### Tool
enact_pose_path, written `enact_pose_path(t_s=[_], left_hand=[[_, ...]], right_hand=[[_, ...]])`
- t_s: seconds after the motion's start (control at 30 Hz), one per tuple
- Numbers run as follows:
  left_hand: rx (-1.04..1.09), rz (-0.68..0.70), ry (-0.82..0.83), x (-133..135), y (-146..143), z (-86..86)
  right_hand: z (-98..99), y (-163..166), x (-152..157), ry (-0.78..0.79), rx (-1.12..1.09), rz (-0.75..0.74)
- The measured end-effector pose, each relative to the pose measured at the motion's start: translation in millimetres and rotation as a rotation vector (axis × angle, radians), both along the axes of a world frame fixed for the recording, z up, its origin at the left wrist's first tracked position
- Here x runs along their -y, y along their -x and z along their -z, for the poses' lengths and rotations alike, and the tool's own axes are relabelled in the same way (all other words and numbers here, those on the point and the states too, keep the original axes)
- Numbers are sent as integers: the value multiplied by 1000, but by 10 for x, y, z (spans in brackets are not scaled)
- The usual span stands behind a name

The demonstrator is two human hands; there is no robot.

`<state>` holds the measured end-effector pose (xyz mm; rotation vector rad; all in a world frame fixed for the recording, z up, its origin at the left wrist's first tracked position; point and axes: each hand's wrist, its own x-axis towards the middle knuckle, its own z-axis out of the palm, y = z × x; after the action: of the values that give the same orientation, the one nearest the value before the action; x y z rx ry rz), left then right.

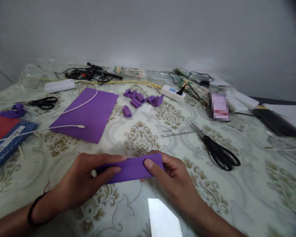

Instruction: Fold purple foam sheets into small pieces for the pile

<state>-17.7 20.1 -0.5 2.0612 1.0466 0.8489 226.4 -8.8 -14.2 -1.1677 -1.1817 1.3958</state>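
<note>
- Fingers (150,164) of both hands are closed on one purple strip (134,169) of paper, which is lifted over the near middle of the worktop (251,197).
- Left hand (80,177): the thumb lies on the front face, the index finger along the upper edge. Right hand (175,174): the thumb presses the front near the right end, with the other fingers mostly hidden behind.
- By its look, the strip is partway through folding: it seems doubled lengthwise, flat and smooth on the front, with a darker gap at the left end. How many layers it has I cannot tell.
- Beyond the hands, toward the far edge, several small folded pieces (138,99) sit in a loose cluster, one lying a little apart from the others. These look finished, or nearly so; the strip in hand has yet to reach their compact, angular shape.
- Left of that cluster lie large purple sheets (88,112), flat and apparently uncut, so plenty of paper seems left to work.
- Toward the right edge, black-handled scissors (220,153) lie slightly open beside a clear ruler (177,133), both out of the hands.
- Near the left edge, a crumpled purple bundle (13,111) lies by a second pair of scissors (44,102); its form is unclear.
</note>
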Motion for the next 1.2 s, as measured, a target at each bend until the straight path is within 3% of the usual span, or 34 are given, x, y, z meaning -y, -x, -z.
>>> enact_pose_path(t_s=[0.53,1.2], left_hand=[[-5,-12,25,16,16,-22],[68,-74,100,7,-3,-84]], right_hand=[[-45,-4,5,-5,7,-42],[53,-66,58,-42,121,85]])
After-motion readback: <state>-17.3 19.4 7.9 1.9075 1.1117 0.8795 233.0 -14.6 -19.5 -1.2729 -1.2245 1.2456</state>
